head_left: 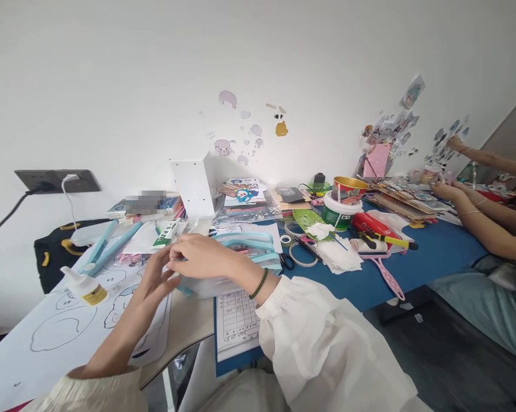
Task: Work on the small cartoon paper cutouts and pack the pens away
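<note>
My right hand reaches left across a pale-blue zip pouch, its fingers curled together; what they hold, if anything, is hidden. Just below and left of it, my left hand is raised with its fingers apart, the tips close to the right hand. Behind both hands lies a green-and-white packet. A white glue bottle with a yellow label stands on large line drawings to the left. Under the pouch a sheet with a handwritten table shows.
A white box stands against the wall. Rightward are scissors, tape rolls, a green tray, a white tub and a pink-handled tool. Another person's arms reach in from the far right.
</note>
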`<state>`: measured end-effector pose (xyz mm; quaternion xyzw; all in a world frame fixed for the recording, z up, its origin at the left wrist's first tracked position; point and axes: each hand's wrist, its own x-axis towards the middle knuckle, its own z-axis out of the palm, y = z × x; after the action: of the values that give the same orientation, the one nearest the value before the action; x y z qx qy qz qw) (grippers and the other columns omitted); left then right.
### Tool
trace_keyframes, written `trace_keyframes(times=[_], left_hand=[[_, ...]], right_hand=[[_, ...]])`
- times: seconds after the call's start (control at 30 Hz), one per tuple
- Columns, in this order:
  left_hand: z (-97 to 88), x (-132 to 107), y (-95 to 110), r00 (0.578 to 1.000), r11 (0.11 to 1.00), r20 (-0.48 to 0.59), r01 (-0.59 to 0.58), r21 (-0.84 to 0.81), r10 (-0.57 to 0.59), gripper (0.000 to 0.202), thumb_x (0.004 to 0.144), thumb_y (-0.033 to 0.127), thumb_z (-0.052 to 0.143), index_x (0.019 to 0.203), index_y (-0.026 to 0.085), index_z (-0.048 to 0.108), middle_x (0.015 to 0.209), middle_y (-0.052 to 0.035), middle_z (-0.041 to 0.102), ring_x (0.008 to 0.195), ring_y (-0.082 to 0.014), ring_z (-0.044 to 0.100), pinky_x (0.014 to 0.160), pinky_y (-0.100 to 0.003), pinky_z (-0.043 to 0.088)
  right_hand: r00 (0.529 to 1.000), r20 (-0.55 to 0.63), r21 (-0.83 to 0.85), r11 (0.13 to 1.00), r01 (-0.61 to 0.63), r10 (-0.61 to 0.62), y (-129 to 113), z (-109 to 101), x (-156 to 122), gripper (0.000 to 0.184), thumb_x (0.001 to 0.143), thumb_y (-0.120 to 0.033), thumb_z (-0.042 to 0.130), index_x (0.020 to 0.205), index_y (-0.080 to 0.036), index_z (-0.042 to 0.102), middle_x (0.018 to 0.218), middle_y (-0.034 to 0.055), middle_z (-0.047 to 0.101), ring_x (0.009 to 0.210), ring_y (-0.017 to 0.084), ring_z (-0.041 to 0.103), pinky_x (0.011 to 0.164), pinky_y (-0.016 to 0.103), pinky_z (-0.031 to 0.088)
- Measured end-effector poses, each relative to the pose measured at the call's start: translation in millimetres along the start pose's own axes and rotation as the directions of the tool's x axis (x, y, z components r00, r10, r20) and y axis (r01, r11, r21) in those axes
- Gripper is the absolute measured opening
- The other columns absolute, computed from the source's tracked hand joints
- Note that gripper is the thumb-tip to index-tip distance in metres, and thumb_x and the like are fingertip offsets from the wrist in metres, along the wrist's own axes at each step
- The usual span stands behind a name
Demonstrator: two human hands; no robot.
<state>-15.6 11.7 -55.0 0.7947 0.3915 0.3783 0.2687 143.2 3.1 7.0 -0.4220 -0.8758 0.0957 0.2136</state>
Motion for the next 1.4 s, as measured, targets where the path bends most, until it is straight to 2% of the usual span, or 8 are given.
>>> trace_keyframes(times=[0.13, 0.37, 0.6, 0.83, 0.97, 1.1, 1.23, 1.4], left_hand=[[4.9, 1.8, 18.4, 0.991, 0.988, 0.12, 0.077, -0.131, -0.062, 0.068, 0.079, 0.043, 0.06, 0.137, 0.031, 0.027, 0.142, -0.0098, 0.038, 0.135, -0.0317, 0.031, 0.105, -0.044, 0.035], [13.7, 11.2, 10.2, 0.988, 1.0, 0.153, -0.006, -0.022, 0.009, 0.045, 0.089, 0.048, 0.043, 0.128, 0.025, 0.044, 0.127, -0.0089, 0.046, 0.125, -0.0276, 0.04, 0.105, -0.041, 0.034], [12.5, 7.5, 9.4, 0.976, 0.988, 0.209, 0.035, 0.154, -0.067, 0.062, 0.09, 0.053, 0.038, 0.146, 0.031, 0.025, 0.112, -0.0063, 0.045, 0.118, -0.0254, 0.045, 0.102, -0.043, 0.036], [13.3, 5.0, -0.2, 0.986, 0.992, 0.167, -0.014, 0.124, -0.007, 0.062, 0.089, 0.053, 0.04, 0.146, 0.033, 0.027, 0.12, -0.0075, 0.044, 0.12, -0.0279, 0.043, 0.103, -0.044, 0.034], [11.3, 3.7, -0.1, 0.984, 0.995, 0.176, 0.009, 0.101, -0.027, 0.063, 0.089, 0.054, 0.04, 0.147, 0.033, 0.024, 0.121, -0.0068, 0.045, 0.121, -0.0282, 0.043, 0.103, -0.044, 0.034], [9.9, 4.7, 4.0, 0.974, 0.997, 0.215, 0.055, 0.06, -0.067, 0.066, 0.088, 0.056, 0.04, 0.147, 0.034, 0.021, 0.123, -0.0069, 0.043, 0.119, -0.0284, 0.044, 0.102, -0.043, 0.035], [10.6, 3.3, 6.5, 0.977, 0.998, 0.204, 0.066, 0.013, -0.067, 0.066, 0.088, 0.057, 0.041, 0.147, 0.032, 0.023, 0.126, -0.0067, 0.044, 0.122, -0.0296, 0.042, 0.105, -0.043, 0.032], [13.6, -2.1, 8.9, 0.985, 0.997, 0.166, 0.056, -0.06, -0.045, 0.07, 0.087, 0.054, 0.045, 0.147, 0.026, 0.023, 0.142, -0.009, 0.039, 0.134, -0.03, 0.031, 0.111, -0.042, 0.024]], right_hand=[[0.998, 0.061, 0.084, 0.996, 0.0, -0.005, 4.5, -5.6, 5.2, 0.032, 0.085, -0.027, 0.04, 0.055, -0.019, 0.047, 0.077, 0.0045, 0.058, 0.078, 0.017, 0.054, 0.061, 0.026, 0.04], [0.986, 0.166, -0.138, 0.989, 0.055, -0.032, 3.4, -30.8, -10.0, 0.034, 0.085, -0.026, 0.041, 0.053, -0.017, 0.049, 0.071, 0.0041, 0.057, 0.059, 0.013, 0.045, 0.052, 0.028, 0.029], [0.993, 0.099, -0.218, 0.973, 0.079, -0.058, 27.4, -37.3, -43.6, 0.038, 0.092, -0.037, 0.042, 0.062, -0.017, 0.054, 0.068, 0.0015, 0.053, 0.064, 0.013, 0.045, 0.058, 0.026, 0.029], [0.997, 0.002, -0.284, 0.956, -0.077, 0.081, 38.0, -52.7, -98.6, 0.033, 0.094, -0.036, 0.043, 0.073, -0.018, 0.06, 0.076, 0.0024, 0.055, 0.077, 0.015, 0.05, 0.065, 0.025, 0.034], [0.944, -0.167, -0.183, 0.932, -0.314, 0.285, 55.9, -61.9, -145.7, 0.04, 0.094, -0.038, 0.041, 0.059, -0.019, 0.048, 0.067, 0.0008, 0.048, 0.067, 0.014, 0.048, 0.064, 0.026, 0.035], [0.872, -0.164, 0.034, 0.886, -0.462, 0.461, 75.2, -36.2, -177.1, 0.043, 0.094, -0.038, 0.036, 0.054, -0.021, 0.035, 0.058, -0.0009, 0.044, 0.057, 0.014, 0.043, 0.058, 0.028, 0.031], [0.856, -0.08, 0.147, 0.856, -0.496, 0.51, 81.9, -8.6, -180.8, 0.037, 0.092, -0.031, 0.033, 0.058, -0.02, 0.042, 0.057, -0.0005, 0.05, 0.057, 0.015, 0.047, 0.058, 0.028, 0.032], [0.844, -0.094, 0.309, 0.821, -0.48, 0.528, 86.1, -25.3, -182.8, 0.026, 0.085, -0.038, 0.05, 0.069, -0.019, 0.057, 0.076, 0.0031, 0.059, 0.068, 0.017, 0.054, 0.064, 0.03, 0.041]])
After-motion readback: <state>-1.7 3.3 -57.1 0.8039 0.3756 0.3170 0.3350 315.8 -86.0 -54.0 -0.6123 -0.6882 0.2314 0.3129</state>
